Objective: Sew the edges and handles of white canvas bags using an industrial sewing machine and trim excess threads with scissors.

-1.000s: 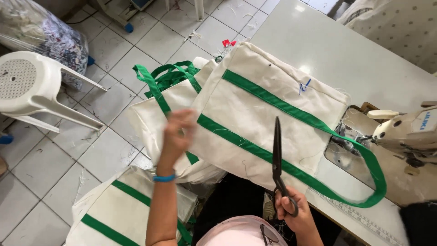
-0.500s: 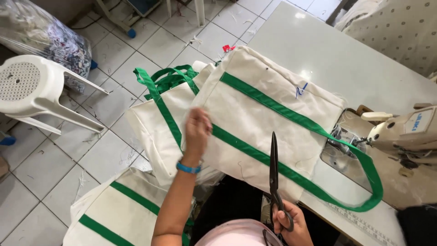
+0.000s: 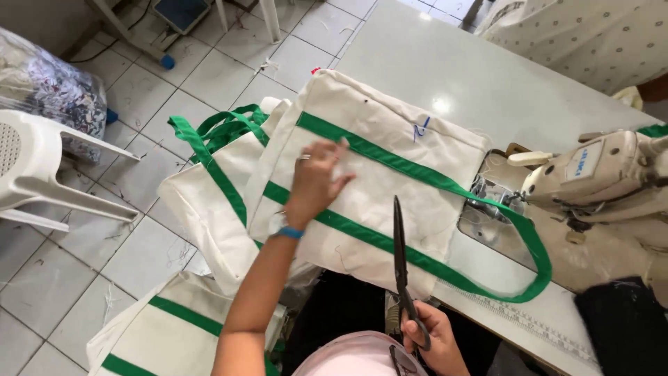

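I see left hand [image 3: 316, 182] flat, fingers spread, on cream tote bag [image 3: 376, 188] with green straps, frame centre, overhanging tabletop [image 3: 424, 63] left edge. Right hand [image 3: 428, 338] grips black scissors [image 3: 401, 268], bottom centre. Sewing machine [image 3: 598, 177] right. Small blue mark near bag's top edge, probably pen.
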